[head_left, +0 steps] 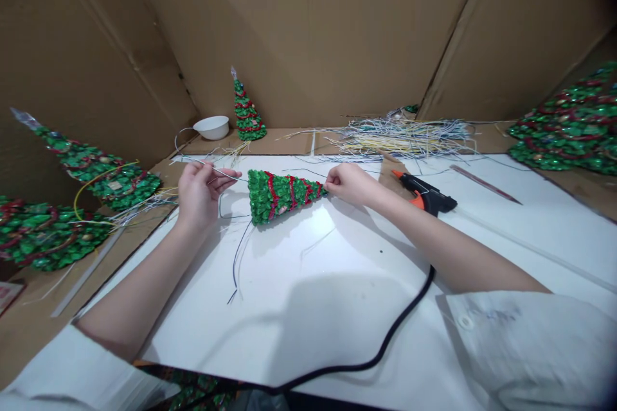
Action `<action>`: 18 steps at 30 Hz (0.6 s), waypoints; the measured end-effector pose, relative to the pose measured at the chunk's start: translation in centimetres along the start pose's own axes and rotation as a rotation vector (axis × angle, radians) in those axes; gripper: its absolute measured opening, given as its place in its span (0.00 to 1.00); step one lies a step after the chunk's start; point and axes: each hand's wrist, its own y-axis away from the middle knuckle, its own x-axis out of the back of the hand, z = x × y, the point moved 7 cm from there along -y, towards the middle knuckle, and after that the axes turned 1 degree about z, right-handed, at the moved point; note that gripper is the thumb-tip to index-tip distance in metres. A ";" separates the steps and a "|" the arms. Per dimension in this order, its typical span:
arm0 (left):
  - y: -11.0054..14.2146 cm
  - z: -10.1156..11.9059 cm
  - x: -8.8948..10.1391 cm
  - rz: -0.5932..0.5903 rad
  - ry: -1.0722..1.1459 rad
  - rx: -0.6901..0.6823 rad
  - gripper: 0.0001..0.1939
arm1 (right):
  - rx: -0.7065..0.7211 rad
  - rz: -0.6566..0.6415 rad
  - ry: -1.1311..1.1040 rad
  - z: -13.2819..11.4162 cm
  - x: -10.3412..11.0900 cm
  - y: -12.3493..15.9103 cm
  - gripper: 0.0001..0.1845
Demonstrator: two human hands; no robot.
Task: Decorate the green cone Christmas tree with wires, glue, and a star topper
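A small green Christmas tree [285,196] with red garland lies on its side over the white board, its tip toward the right. My right hand [348,183] is closed in a pinch on that tip. On the other side, my left hand [200,191] pinches a thin whitish wire [186,158] near the tree's wide base; its other fingers stretch toward the base without touching it. The wire curves up and back behind the hand. From under the base trail dark thin wires [234,263] that bend down onto the board.
A glue gun [427,192] with an orange nozzle lies at right, its black cable [380,356] looping across the front. Behind are a wire bundle [402,138], a white bowl [212,128] and a standing tree [248,112]. More trees [108,170] flank the board [308,250]. Cardboard walls [308,32] enclose it.
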 end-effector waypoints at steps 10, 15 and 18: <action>0.4 -0.1 -0.6 -0.077 0.094 -0.053 0.05 | -0.021 0.009 0.084 -0.3 0.2 0.1 0.10; 0.4 -0.4 -0.7 -0.090 0.172 -0.010 0.06 | 0.029 -0.020 0.067 -0.1 0.1 -0.1 0.07; 0.5 -0.7 -1.1 -0.119 0.198 0.021 0.07 | 0.054 -0.015 0.148 -0.5 0.1 0.1 0.09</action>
